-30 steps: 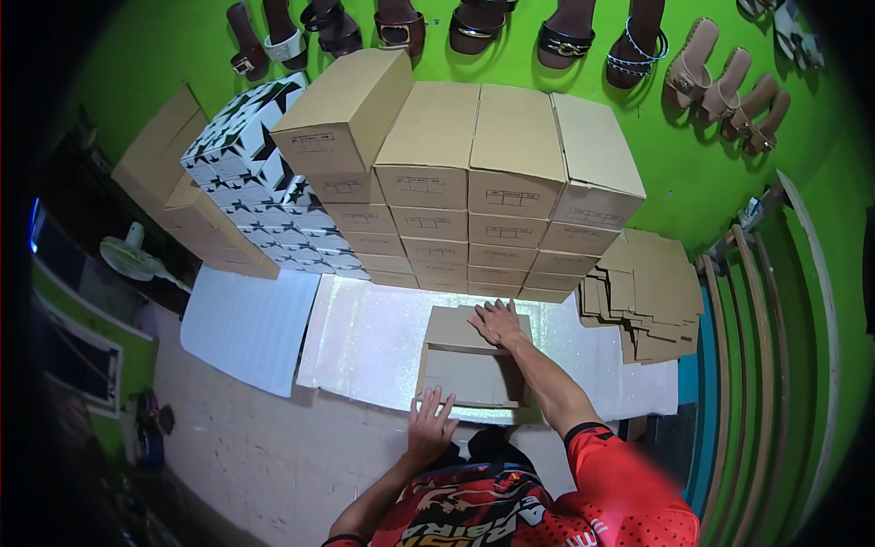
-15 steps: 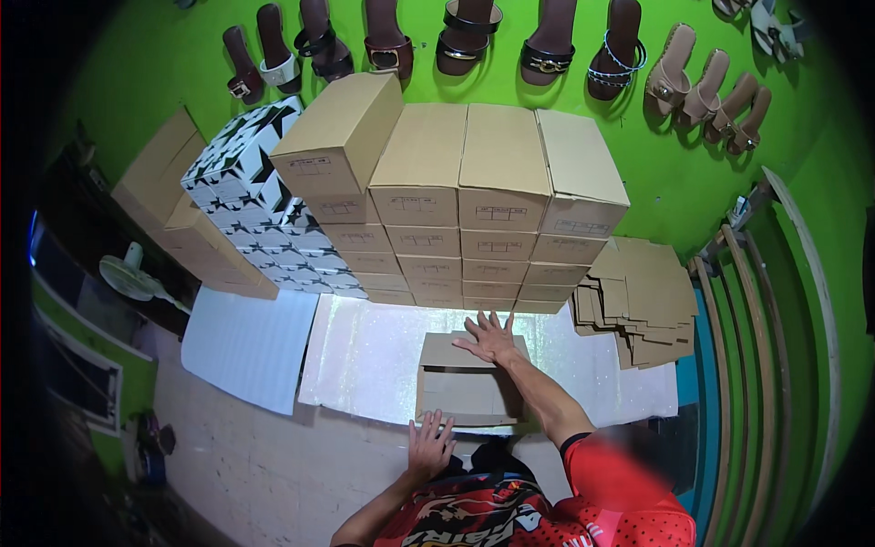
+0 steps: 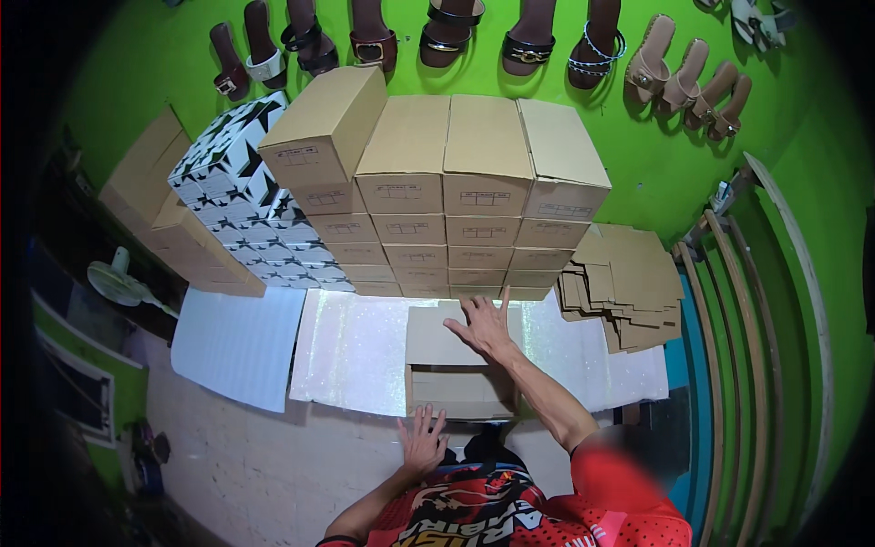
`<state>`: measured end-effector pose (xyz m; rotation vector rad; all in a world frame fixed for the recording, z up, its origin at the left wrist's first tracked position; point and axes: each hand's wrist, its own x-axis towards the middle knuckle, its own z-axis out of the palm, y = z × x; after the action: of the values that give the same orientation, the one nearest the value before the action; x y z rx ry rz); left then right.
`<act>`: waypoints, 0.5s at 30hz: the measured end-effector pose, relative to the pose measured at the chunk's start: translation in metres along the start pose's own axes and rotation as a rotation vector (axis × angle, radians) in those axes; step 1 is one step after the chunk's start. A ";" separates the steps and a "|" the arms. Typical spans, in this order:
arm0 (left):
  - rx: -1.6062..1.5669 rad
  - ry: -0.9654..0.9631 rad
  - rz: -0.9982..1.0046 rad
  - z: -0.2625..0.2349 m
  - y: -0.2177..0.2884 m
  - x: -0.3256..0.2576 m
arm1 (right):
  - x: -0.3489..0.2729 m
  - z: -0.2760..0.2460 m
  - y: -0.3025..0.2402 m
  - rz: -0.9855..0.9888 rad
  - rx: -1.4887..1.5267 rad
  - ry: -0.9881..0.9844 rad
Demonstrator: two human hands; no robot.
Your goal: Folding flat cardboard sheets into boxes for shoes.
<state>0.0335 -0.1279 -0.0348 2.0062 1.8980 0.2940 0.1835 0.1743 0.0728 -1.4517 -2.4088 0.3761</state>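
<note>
An open brown cardboard box (image 3: pixel 447 398) lies in front of me on the shiny white table cover, its inside showing. Its lid flap (image 3: pixel 428 337) is folded back on the far side, toward the stacked boxes. Spread over the right part of that flap is my right hand (image 3: pixel 486 328), palm down, its fingertips close to the bottom of the stack. My left hand (image 3: pixel 422 441) is at the box's near left edge, fingers apart and fingertips against or just by the near wall. Neither hand grasps anything.
Closed brown boxes (image 3: pixel 483 191) stand stacked behind, beside white boxes with black stars (image 3: pixel 228 164). Flat cardboard pieces (image 3: pixel 629 283) are piled at the right. A white foam sheet (image 3: pixel 239 346) is at the left, near a fan (image 3: pixel 118 278). Sandals (image 3: pixel 529 46) hang on the green wall.
The lid flap has swung farther back, and my right hand has moved away from me with it. My left hand stays at the near edge. The whole view has shifted slightly.
</note>
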 end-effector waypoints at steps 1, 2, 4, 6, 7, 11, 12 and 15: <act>0.008 -0.030 -0.017 -0.003 0.000 0.003 | 0.000 -0.007 -0.003 -0.017 0.018 0.036; 0.017 -0.060 -0.035 -0.006 0.000 0.006 | -0.002 -0.014 -0.006 -0.013 0.014 0.038; -0.008 -0.071 -0.031 -0.012 0.001 0.019 | -0.008 -0.030 -0.012 -0.067 0.018 0.160; 0.020 -0.012 -0.007 -0.018 0.002 0.034 | -0.015 -0.041 -0.015 -0.066 0.009 0.163; 0.003 0.014 0.003 -0.023 0.002 0.042 | -0.021 -0.049 -0.019 -0.075 -0.013 0.151; 0.021 0.067 0.046 -0.023 -0.006 0.057 | -0.059 -0.048 -0.033 -0.130 0.034 0.209; -0.008 0.075 0.054 -0.022 -0.009 0.057 | -0.072 -0.046 -0.036 -0.129 0.054 0.177; -0.078 0.109 0.075 -0.020 -0.016 0.051 | -0.114 -0.035 -0.038 -0.126 0.066 0.071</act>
<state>0.0149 -0.0744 -0.0273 2.0502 1.8473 0.4989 0.2165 0.0583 0.1055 -1.2565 -2.3927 0.3647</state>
